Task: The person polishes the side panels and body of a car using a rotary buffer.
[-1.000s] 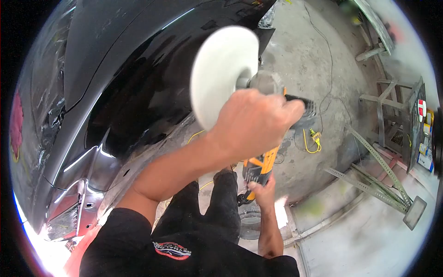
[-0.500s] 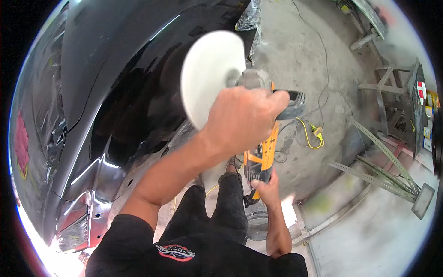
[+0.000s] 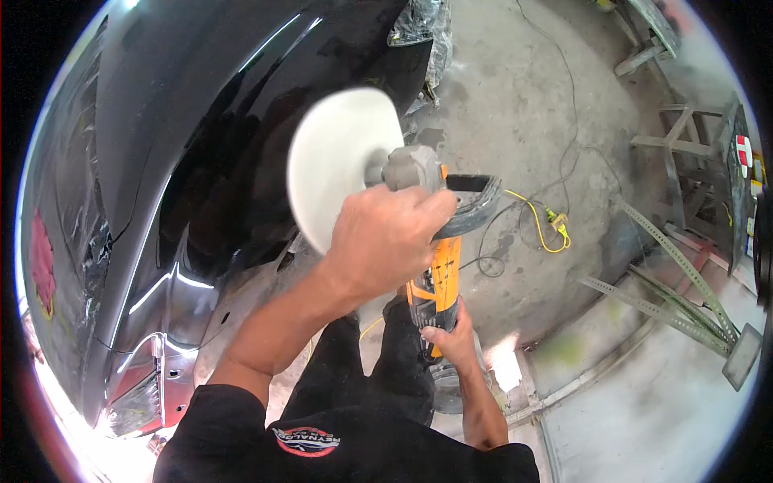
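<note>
A yellow-and-black polisher [image 3: 445,270] is held between both my hands in front of my legs. My left hand [image 3: 386,233] is wrapped around its front near the grey head, at the black loop handle [image 3: 475,205]. Lower down, my right hand [image 3: 452,336] grips the rear end of the body, thumb across it. The round white pad [image 3: 334,165] stands on edge, its face turned toward the glossy black car panel [image 3: 213,181]. Its outline is slightly blurred. Whether the pad touches the panel I cannot tell.
A black cord with a yellow plug connector [image 3: 557,221] lies on the concrete floor [image 3: 515,105]. At right are perforated metal bars [image 3: 676,258] and a grey stand [image 3: 684,149]. Plastic sheeting [image 3: 419,24] hangs at the car's edge. A pink cloth [image 3: 42,262] lies far left.
The polisher and both hands have shifted left, and the pad sits lower in view. More of the loop handle shows now. Both hands keep their grip.
</note>
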`<state>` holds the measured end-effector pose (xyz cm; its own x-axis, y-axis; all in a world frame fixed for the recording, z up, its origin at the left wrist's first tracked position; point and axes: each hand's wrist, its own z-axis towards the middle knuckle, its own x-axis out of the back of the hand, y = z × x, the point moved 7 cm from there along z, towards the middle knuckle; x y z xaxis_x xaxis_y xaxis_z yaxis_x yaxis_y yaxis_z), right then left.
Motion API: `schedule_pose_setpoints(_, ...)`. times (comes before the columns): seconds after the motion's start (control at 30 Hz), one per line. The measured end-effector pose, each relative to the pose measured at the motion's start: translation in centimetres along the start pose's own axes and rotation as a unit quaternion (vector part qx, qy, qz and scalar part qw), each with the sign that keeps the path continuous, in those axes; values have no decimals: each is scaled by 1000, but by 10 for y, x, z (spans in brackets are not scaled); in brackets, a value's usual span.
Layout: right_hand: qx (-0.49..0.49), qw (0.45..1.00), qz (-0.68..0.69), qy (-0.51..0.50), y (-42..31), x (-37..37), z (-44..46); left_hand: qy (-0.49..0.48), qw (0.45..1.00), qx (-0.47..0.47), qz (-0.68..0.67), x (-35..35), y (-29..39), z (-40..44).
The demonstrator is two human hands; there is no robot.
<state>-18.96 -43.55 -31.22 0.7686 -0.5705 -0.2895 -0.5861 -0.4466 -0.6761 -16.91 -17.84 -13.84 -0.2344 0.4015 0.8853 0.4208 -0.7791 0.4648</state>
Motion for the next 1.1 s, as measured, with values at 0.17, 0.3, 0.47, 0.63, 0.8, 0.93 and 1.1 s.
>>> schedule_pose_setpoints(0.17, 62, 998, -7, 11, -45, 8, 23, 49, 999, -6, -13, 23, 5, 36)
schedule_pose_setpoints(0.3, 123, 992, -1, 19, -84, 5, 36, 87, 996, -22, -23, 47, 9, 56)
schedule_pose_setpoints(0.47, 112, 991, -50, 53, -114, 15, 59, 182, 979, -88, 6, 69, 7, 95)
schedule_pose_setpoints(0.63, 83, 994, -43, 52, -119, 10, 52, 177, 981, -77, 11, 75, 4, 81)
schedule_pose_setpoints(0.8, 94, 995, -18, -8, -50, -25, 13, 85, 993, -82, 16, 73, 7, -19)
schedule_pose_setpoints(0.93, 53, 997, -29, -37, 14, -57, -23, 11, 997, -77, 1, 74, 13, -81)
schedule_pose_setpoints(1.1, 11, 998, 4, -64, 79, -77, -42, -43, 997, -62, -8, 43, 8, -111)
